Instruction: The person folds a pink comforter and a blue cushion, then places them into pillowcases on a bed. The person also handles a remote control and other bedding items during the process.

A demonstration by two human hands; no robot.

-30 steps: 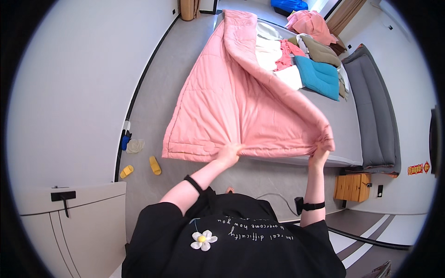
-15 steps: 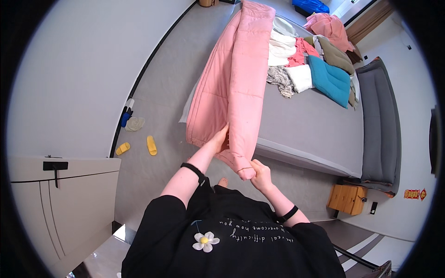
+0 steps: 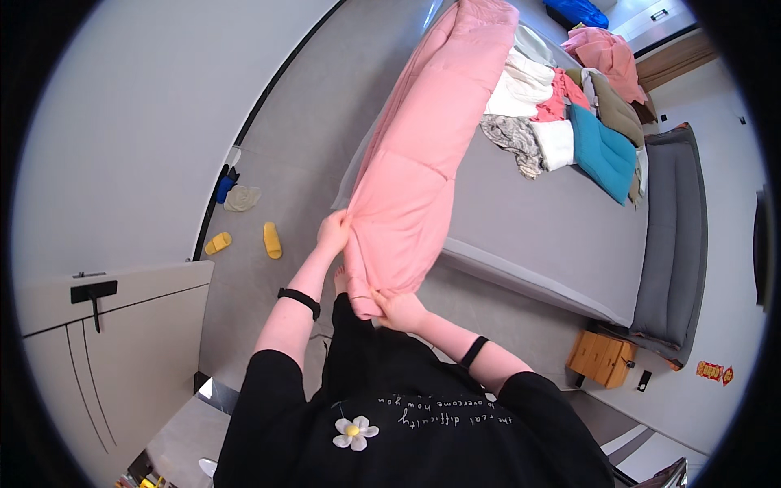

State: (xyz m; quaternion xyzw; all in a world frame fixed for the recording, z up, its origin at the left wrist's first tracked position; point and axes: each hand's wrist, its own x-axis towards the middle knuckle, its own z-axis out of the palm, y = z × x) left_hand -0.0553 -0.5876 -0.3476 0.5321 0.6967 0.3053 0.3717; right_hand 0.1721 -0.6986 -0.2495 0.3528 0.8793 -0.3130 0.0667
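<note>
The pink quilt [image 3: 411, 175], spread wide a second ago, now runs as a narrow folded strip across the foot of the bed [image 3: 549, 236], uncovering more; the left hand's [image 3: 333, 233] fingers pinch its edge, the right hand's [image 3: 401, 312] its near end.

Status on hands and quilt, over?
Left hand gripping quilt edge; right hand gripping near end. Quilt folded long, partly on bed. Clothes right of it.

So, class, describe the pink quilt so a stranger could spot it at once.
Find the big grey bed; along its left side runs a long folded pink quilt. The left hand and right hand hold its near end, unlike the crumpled pink cloth farther away.
</note>
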